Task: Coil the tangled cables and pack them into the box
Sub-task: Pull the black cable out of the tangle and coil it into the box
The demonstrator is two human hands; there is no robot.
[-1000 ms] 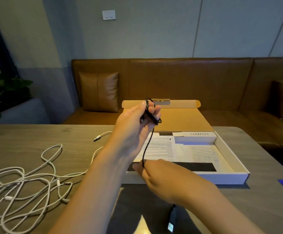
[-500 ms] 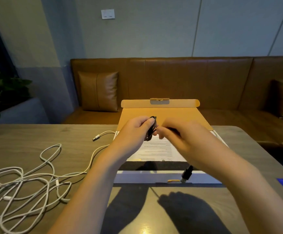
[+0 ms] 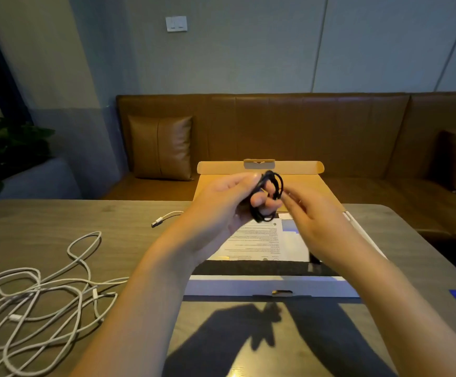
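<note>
black cable (image 3: 269,197) wound into a small bundle, raised above the open box (image 3: 273,287) so the loops hang free of the worktop (image 3: 58,219) and stay the same size

left hand (image 3: 221,210) as the anchor: grip narrow, thumb and curled fingers pinching the coil at its near side to stop the turns from springing apart

right hand (image 3: 311,221) at the coil's far side, blurred; probably feeding the tail round the bundle, but cannot tell whether that grip pinches the cable or only touches it

dark plug end (image 3: 313,259) dangling below the right wrist, just over the box interior, so a short length likely left to wind in

box placed directly in front, lid flap (image 3: 259,167) folded back and away, leaving the tray clear for a straight drop; printed sheet (image 3: 259,240) lying flat inside

white cables (image 3: 36,289) in a loose tangle on the worktop at the left, well apart from the box, one connector (image 3: 157,221) pointing toward it; kept aside for a later turn, by the look of it

judged: first cable nearly coiled, none packed yet, white tangle untouched; risk of the bundle loosening if the left pinch slackens before reaching the tray
</note>
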